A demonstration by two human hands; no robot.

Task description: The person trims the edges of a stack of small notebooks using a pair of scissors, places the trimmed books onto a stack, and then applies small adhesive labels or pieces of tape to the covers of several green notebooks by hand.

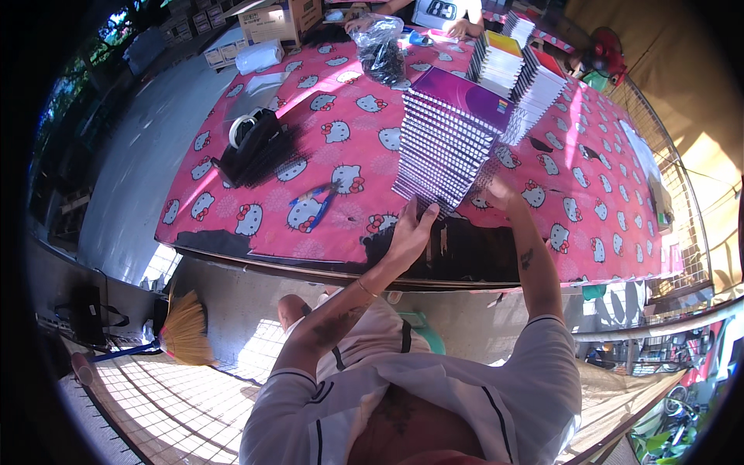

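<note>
A tall stack of spiral notebooks (446, 147) stands near the table's front edge, its top one with a purple cover and the white coil bindings facing me. My left hand (412, 232) grips the stack's lower near corner, thumb and fingers against the bottom notebooks. On the stack's right side, low down, my right hand (500, 194) has its fingers curled against the notebooks, partly in shadow. Blue-handled pliers (314, 208) lie on the table to the left of my left hand.
A black tape dispenser (256, 143) sits left on the pink patterned tablecloth (310, 116). More notebook stacks (496, 66) stand behind at right. A clear plastic bag (380, 54) with dark contents lies farther back, near another person (446, 15). Cardboard boxes (279, 23) are at far left.
</note>
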